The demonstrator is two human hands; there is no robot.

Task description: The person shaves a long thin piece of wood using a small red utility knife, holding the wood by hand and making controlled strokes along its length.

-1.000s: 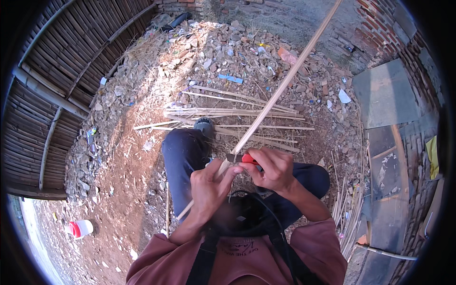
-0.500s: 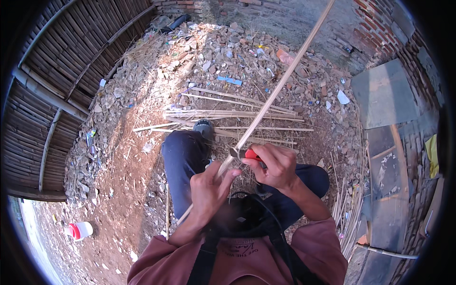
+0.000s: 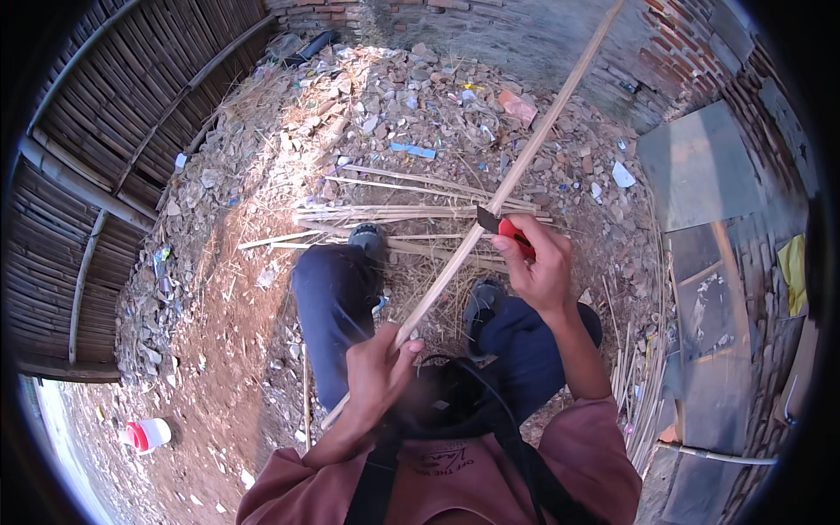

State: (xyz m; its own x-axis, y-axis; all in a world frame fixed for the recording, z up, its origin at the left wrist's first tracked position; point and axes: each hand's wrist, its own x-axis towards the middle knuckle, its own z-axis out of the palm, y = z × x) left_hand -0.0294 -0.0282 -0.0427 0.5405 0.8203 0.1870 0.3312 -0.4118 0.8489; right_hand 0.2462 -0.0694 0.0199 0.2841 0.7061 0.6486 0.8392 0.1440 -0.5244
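Observation:
A long pale bamboo strip (image 3: 534, 156) slants from beside my left hip up toward the far wall. My left hand (image 3: 381, 367) is closed around its lower part, the thumb lying along the top. In my right hand (image 3: 542, 267) is a red utility knife (image 3: 514, 236), its dark blade resting against the strip well ahead of the left hand. Beyond my feet several cut bamboo strips (image 3: 420, 212) lie across one another on the ground.
Rubble (image 3: 394, 109) covers the ground up to a brick wall (image 3: 490, 33). A bamboo-slat wall (image 3: 87, 96) stands left. At lower left lies a white container with a red lid (image 3: 149, 435). Grey boards (image 3: 709, 166) lean at right, near a bundle of thin strips (image 3: 634, 394).
My right hand has moved the knife forward along the strip, away from my left hand. My left hand has shifted slightly down and still grips the strip.

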